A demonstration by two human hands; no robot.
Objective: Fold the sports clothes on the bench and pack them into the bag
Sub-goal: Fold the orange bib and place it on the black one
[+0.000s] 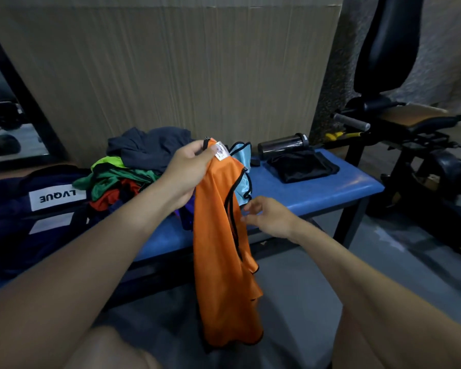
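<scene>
So the left hand (188, 171) is up over the middle of the padded blue bench (317, 187), fingers and thumb pinched tight on the top edge of a shiny orange sleeveless sports vest with black trim (221, 262). There's a small white label (221, 151) right at the spot where it's gripped. The vest just hangs straight down from that hand, off the near edge of the bench, all bunched and twisted lengthwise.

The right hand (268, 217) is just to the right of the vest, about at the height of its black-edged armhole. Fingers are spread and loosely bent, reaching toward the fabric, but not gripping anything. It's a bit blurry, so I can't tell if the fingertips are actually touching the cloth.

Behind the left hand there's a messy pile of unfolded clothes (123, 171) on the left part of the bench: dark grey on top, then bright green, darker green, and red underneath. A light blue vest with black trim (241, 155) pokes out just behind the orange one.

Far left, the dark navy fabric bag (16, 209) sits beside the pile, with a white patch reading LVQUE upside down.

On the far right end of the bench there's a folded black garment (301, 166), and a dark translucent bottle (282, 145) lying on its side right behind it.
</scene>
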